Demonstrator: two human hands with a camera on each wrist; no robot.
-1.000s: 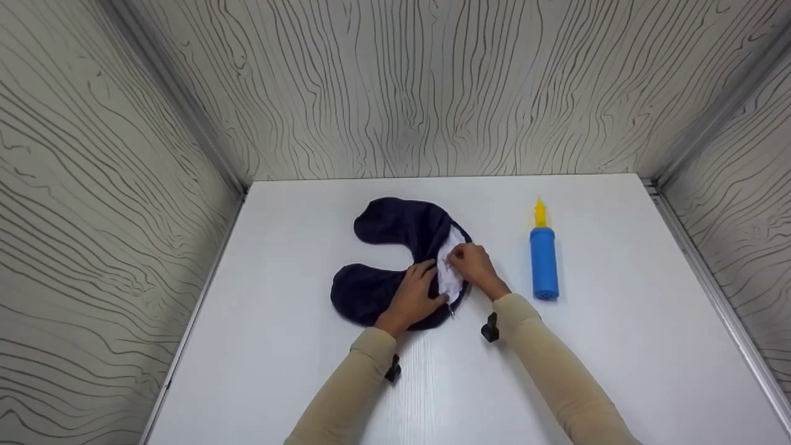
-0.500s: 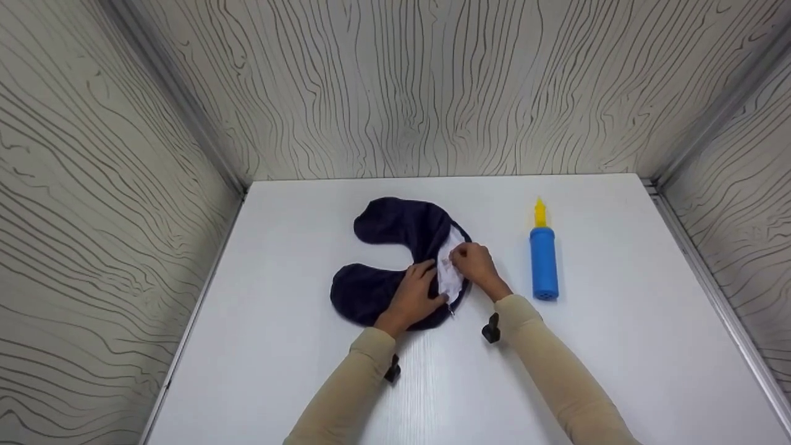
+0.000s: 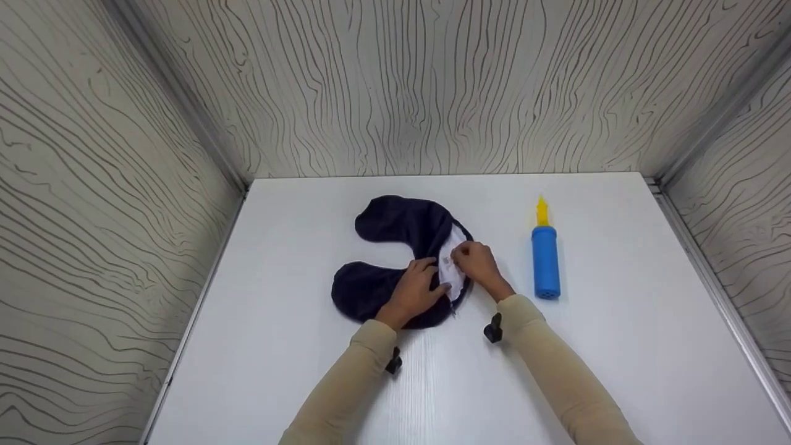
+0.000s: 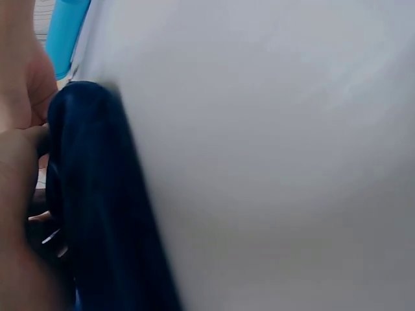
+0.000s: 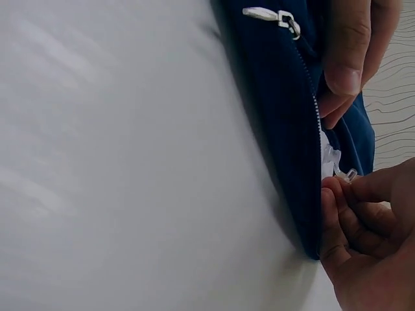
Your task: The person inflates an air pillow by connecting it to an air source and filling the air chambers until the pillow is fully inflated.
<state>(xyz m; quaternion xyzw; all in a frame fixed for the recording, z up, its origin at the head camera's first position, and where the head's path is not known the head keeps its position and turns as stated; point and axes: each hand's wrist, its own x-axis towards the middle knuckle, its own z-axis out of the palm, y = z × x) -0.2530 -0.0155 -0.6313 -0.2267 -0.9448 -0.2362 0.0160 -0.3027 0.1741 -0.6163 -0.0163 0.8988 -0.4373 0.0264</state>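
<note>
A navy U-shaped neck pillow [image 3: 395,219] lies flat, its curved back unzipped. White inner fabric [image 3: 456,236] shows through the gap. My left hand [image 3: 410,296] holds the cover beside the opening, its thumb extended over the white part. At the other side my right hand [image 3: 477,262] reaches into the gap. The right wrist view shows its thumb and fingers pinching a small clear plastic valve [image 5: 351,175]. A metal zip pull [image 5: 260,13] hangs at one end of the zip. In the left wrist view, navy fabric [image 4: 104,194] covers part of the fingers.
A blue hand pump [image 3: 546,262] with a yellow nozzle [image 3: 542,212] lies to the right of the pillow on the white table [image 3: 278,371]. Wood-grain patterned panels [image 3: 395,86] rise behind the table and at both sides.
The left thumb has shifted slightly up along the opening. The white fabric looks flatter, and the small valve spot shows more plainly. The right hand has barely moved; the pump has stayed put.
</note>
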